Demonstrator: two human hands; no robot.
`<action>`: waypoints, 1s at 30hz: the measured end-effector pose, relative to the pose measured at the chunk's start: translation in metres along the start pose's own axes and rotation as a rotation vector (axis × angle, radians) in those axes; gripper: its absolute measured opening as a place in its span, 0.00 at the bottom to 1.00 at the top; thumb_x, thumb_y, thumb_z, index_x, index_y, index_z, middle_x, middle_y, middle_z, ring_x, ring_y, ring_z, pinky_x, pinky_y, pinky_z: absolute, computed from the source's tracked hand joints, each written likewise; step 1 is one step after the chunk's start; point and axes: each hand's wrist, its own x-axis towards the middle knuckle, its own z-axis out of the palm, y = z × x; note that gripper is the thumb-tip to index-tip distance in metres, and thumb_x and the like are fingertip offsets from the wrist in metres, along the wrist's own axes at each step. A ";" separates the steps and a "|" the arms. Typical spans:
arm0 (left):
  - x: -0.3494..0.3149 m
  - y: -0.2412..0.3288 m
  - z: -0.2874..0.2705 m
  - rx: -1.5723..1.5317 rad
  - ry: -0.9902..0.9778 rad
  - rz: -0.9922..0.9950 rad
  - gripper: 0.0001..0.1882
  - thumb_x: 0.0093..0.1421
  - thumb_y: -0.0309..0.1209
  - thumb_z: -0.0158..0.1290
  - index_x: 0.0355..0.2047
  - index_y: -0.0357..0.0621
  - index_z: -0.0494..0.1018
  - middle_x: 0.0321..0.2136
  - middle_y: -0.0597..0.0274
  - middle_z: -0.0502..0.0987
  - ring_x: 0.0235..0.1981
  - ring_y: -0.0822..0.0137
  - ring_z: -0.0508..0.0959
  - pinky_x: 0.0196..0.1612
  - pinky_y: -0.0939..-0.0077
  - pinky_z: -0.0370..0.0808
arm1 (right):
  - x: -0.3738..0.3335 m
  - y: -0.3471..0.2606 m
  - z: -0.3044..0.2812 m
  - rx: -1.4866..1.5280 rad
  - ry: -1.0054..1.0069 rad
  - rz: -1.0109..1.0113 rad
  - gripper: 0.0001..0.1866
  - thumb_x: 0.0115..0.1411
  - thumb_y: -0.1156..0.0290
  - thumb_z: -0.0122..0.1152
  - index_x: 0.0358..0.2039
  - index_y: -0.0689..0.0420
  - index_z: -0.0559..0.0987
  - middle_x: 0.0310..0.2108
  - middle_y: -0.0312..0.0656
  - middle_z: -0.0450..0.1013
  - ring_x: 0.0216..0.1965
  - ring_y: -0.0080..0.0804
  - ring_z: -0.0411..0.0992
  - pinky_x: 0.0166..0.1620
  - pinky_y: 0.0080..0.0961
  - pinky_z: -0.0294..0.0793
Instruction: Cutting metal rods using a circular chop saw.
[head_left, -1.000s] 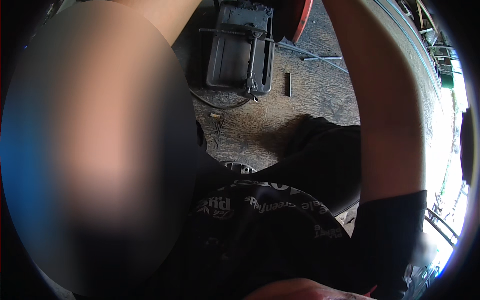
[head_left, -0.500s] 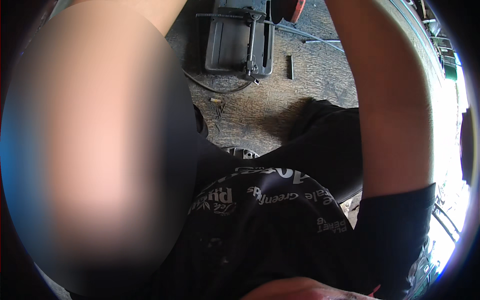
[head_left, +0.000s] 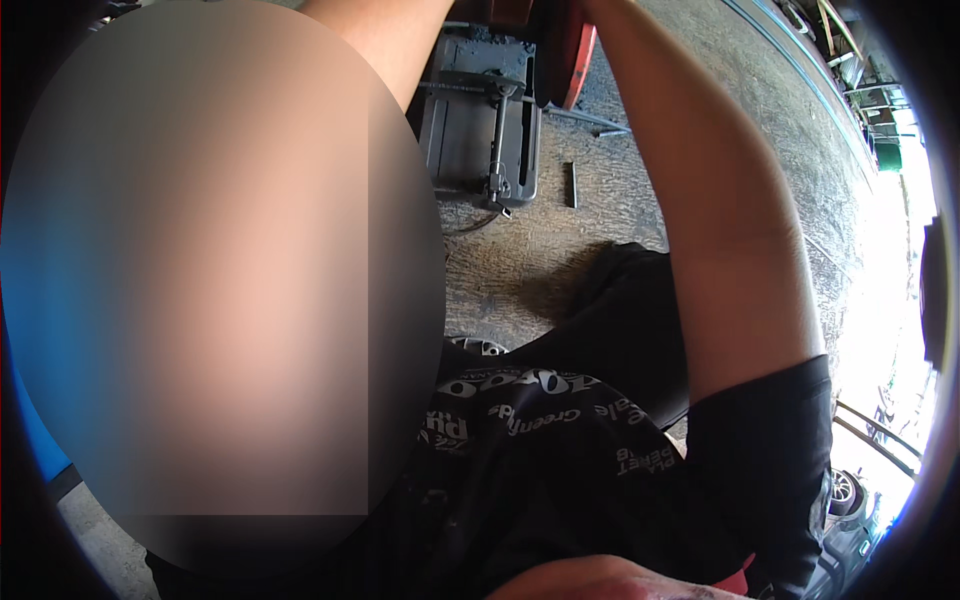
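Both of my arms stretch forward to the top edge of the head view, where my hands pass out of the picture. My left forearm shows only in part, because a large blurred oval covers the left side. My right forearm narrows to the wrist beside a red guard. Between the arms stands what looks like a cut-off saw, with a dark metal base and a clamp screw along it. The saw's upper part is cut off by the frame.
A short dark metal bar lies on the rough floor by the saw. Thin metal rods and a cable are close to it. My bent leg is nearer. A car stands at the lower right.
The saw sits lower in the picture, with more of its upper part and red guard showing. My right forearm has shifted left toward the guard, and my left forearm has shifted right.
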 end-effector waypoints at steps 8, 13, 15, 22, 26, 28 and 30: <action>-0.030 -0.011 0.021 -0.193 -0.121 -0.008 0.24 0.49 0.41 0.49 0.42 0.35 0.71 0.42 0.45 0.73 0.42 0.53 0.71 0.47 0.61 0.65 | -0.045 0.005 -0.013 0.253 0.050 0.348 0.26 0.58 0.51 0.46 0.43 0.64 0.71 0.41 0.62 0.71 0.45 0.58 0.69 0.49 0.44 0.69; -0.053 -0.030 0.034 -0.324 -0.037 -0.156 0.22 0.46 0.42 0.51 0.35 0.36 0.70 0.28 0.50 0.73 0.31 0.57 0.73 0.38 0.61 0.69 | -0.066 0.007 -0.007 0.246 0.007 0.332 0.32 0.55 0.50 0.49 0.51 0.64 0.65 0.47 0.62 0.68 0.50 0.57 0.67 0.53 0.41 0.65; -0.055 -0.057 0.033 -0.508 -0.175 -0.111 0.27 0.46 0.44 0.57 0.41 0.36 0.68 0.33 0.54 0.71 0.34 0.64 0.72 0.37 0.70 0.71 | -0.079 -0.004 0.000 0.227 0.065 0.328 0.25 0.53 0.54 0.52 0.43 0.62 0.69 0.43 0.58 0.71 0.44 0.53 0.71 0.49 0.42 0.69; -0.099 -0.068 0.048 -0.753 -0.291 -0.214 0.19 0.45 0.38 0.58 0.35 0.41 0.69 0.26 0.59 0.71 0.27 0.65 0.73 0.32 0.71 0.73 | -0.112 0.009 0.016 0.235 0.126 0.346 0.24 0.53 0.54 0.52 0.45 0.59 0.69 0.43 0.53 0.70 0.45 0.53 0.70 0.48 0.43 0.69; -0.111 -0.075 0.053 -0.744 -0.288 -0.264 0.14 0.47 0.36 0.55 0.28 0.41 0.69 0.19 0.59 0.70 0.19 0.66 0.72 0.24 0.68 0.73 | -0.127 0.012 0.022 0.265 0.179 0.310 0.24 0.53 0.55 0.52 0.47 0.57 0.68 0.43 0.52 0.70 0.44 0.53 0.70 0.47 0.43 0.69; -0.115 -0.074 0.053 -0.739 -0.295 -0.261 0.13 0.47 0.36 0.55 0.28 0.40 0.68 0.18 0.59 0.70 0.18 0.66 0.72 0.24 0.69 0.73 | -0.130 0.012 0.022 0.276 0.178 0.304 0.24 0.54 0.55 0.52 0.47 0.56 0.68 0.43 0.52 0.70 0.44 0.54 0.70 0.47 0.43 0.69; -0.118 -0.074 0.053 -0.735 -0.302 -0.258 0.13 0.47 0.36 0.55 0.27 0.40 0.68 0.18 0.59 0.70 0.18 0.66 0.72 0.24 0.70 0.73 | -0.132 0.011 0.021 0.273 0.184 0.298 0.24 0.54 0.56 0.52 0.48 0.56 0.67 0.42 0.51 0.70 0.43 0.54 0.71 0.46 0.44 0.69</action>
